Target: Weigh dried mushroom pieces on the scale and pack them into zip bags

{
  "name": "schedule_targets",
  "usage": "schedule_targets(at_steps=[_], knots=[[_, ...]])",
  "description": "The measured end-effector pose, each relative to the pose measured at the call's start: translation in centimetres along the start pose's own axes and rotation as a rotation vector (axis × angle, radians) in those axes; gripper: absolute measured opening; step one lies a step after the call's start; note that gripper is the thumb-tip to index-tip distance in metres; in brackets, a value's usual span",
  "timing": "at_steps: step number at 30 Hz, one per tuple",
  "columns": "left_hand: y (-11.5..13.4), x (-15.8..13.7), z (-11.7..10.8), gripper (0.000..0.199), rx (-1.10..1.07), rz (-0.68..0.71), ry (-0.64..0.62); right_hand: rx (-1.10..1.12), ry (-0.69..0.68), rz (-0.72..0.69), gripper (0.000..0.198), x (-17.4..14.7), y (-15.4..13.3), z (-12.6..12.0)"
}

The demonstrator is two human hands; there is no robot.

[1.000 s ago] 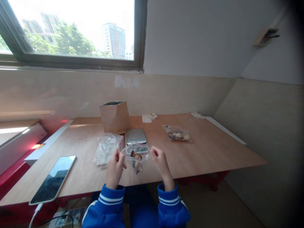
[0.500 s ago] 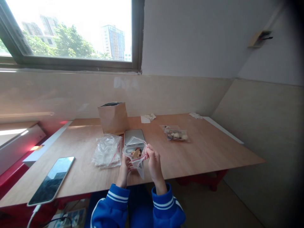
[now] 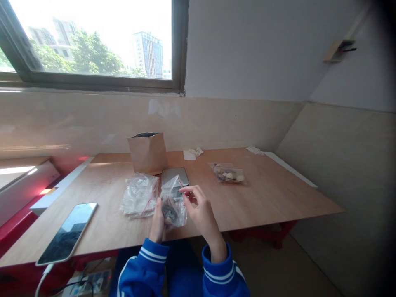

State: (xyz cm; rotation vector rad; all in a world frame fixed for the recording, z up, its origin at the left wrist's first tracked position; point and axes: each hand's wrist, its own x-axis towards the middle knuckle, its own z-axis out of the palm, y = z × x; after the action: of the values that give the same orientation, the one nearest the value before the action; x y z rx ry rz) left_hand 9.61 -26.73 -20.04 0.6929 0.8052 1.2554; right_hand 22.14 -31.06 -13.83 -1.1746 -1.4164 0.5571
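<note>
A clear zip bag point(image 3: 173, 206) with dark and tan pieces in its bottom is held up over the table's front edge. My left hand point(image 3: 158, 220) grips its left side, thumb toward me. At the upper right, the thumb and forefinger of my right hand point(image 3: 199, 206) are pinched together near the red zip strip; the fingertips seem to be on the bag's edge. Behind the bag lies a flat silver scale point(image 3: 175, 176), partly covered by it. To the left is a pile of clear zip bags point(image 3: 140, 197) with red strips.
An upright brown paper pouch point(image 3: 147, 153) stands open behind the pile. Filled clear bags point(image 3: 229, 175) lie right of centre. A phone point(image 3: 68, 233) on a white cable is at the left front. Crumpled tissues point(image 3: 194, 153) lie by the wall on the wooden table point(image 3: 262, 198).
The bag has turned more upright, its contents now low inside. My right hand has moved its grip along the mouth and its wrist has shifted right; the left hand still holds the bag.
</note>
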Motion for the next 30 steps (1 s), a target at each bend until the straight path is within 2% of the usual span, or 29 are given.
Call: schedule_targets(at_steps=[2, 4, 7, 11, 17, 21, 26, 30], knots=[[0.1, -0.2, 0.2, 0.045, 0.031, 0.049, 0.015, -0.027, -0.146, 0.013, 0.019, 0.0, 0.0, -0.1], [0.2, -0.4, 0.3, 0.047, 0.073, 0.054, 0.029, -0.071, -0.214, 0.055, 0.019, -0.1, 0.5, -0.1], [0.2, -0.4, 0.1, 0.049, 0.139, 0.019, 0.049, -0.094, -0.234, 0.117, 0.023, -0.2, 1.5, 0.3], [0.0, 0.0, -0.4, 0.039, 0.225, 0.099, 0.104, -0.055, -0.273, 0.124, 0.049, -0.4, 2.6, 1.0], [0.3, -0.3, -0.4, 0.029, 0.270, 0.095, 0.117, 0.007, -0.309, 0.113, 0.057, -0.3, 2.8, 1.5], [0.4, -0.3, -0.4, 0.033, 0.282, 0.092, 0.104, 0.006, -0.294, 0.101, 0.054, -0.1, 2.6, 1.6], [0.2, -0.3, -0.4, 0.044, 0.313, 0.104, 0.056, 0.041, -0.249, 0.114, 0.040, 0.0, 2.8, 1.9], [0.1, -0.1, -0.6, 0.038, 0.284, 0.102, 0.095, 0.070, -0.250, 0.149, 0.032, 0.0, 2.7, 1.9]])
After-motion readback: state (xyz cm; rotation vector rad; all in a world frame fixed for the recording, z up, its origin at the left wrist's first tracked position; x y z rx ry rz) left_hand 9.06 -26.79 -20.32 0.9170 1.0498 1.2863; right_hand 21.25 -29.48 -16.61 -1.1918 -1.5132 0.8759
